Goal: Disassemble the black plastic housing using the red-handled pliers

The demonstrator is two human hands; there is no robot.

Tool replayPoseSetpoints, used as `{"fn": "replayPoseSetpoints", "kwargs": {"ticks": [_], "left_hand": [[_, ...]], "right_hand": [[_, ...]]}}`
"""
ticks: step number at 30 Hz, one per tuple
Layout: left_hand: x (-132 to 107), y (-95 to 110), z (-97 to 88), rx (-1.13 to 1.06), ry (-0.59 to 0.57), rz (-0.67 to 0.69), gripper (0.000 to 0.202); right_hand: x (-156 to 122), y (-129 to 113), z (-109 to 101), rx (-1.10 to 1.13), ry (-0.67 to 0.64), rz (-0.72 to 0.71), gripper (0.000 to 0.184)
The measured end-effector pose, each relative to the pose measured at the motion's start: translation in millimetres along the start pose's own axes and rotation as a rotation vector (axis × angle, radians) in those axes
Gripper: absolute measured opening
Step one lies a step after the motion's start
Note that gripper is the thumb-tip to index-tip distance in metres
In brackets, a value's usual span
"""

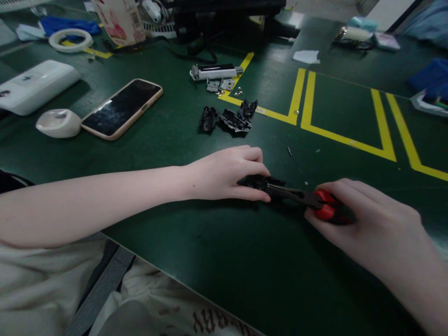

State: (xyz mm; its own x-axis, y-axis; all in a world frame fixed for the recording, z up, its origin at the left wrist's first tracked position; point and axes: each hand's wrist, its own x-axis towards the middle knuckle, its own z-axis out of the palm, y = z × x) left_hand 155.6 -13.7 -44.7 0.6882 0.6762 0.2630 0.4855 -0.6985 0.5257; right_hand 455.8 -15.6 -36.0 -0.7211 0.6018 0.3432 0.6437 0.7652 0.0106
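Screwdriver [301, 197] lies roughly level, tip left into part [257, 182].

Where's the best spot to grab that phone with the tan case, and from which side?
Grip the tan-cased smartphone across its two long edges near the middle, coming from above. It lies flat and screen-up on the green table, with both long edges free, though its lower corner almost touches a white piece.

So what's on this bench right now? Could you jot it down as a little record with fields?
surface: dark green table with yellow tape lines
left hand: presses on a small black part
right hand: grips red-handled pliers, tip at the black part
behind the hands: loose black plastic pieces, a phone face up
far left: tape roll, white case
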Motion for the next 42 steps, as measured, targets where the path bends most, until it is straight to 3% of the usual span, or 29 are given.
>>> {"fn": "replayPoseSetpoints", "kwargs": {"ticks": [11,19,34,42], "left_hand": [[0.6,-1.3,-0.2,-0.052,0.006,-0.007,0.038],[-0.4,-0.9,-0.1,-0.066,0.019,0.009,0.039],[-1.1,-1.4,0.7,-0.051,0.039,0.021,0.041],[-0.3,0.2,-1.5,-0.049,0.000,-0.014,0.039]], "right_hand": [[2.2,-2.1,0.8,-0.036,0.035,-0.055,0.011],[-4.3,0.4,-4.8,-0.010,0.018,0.085,0.018],[0.2,-1.9,-2.9,-0.021,-0.025,0.028,0.022],[-2.1,3.3,4.0,0.164,0.014,0.176,0.024]]}}
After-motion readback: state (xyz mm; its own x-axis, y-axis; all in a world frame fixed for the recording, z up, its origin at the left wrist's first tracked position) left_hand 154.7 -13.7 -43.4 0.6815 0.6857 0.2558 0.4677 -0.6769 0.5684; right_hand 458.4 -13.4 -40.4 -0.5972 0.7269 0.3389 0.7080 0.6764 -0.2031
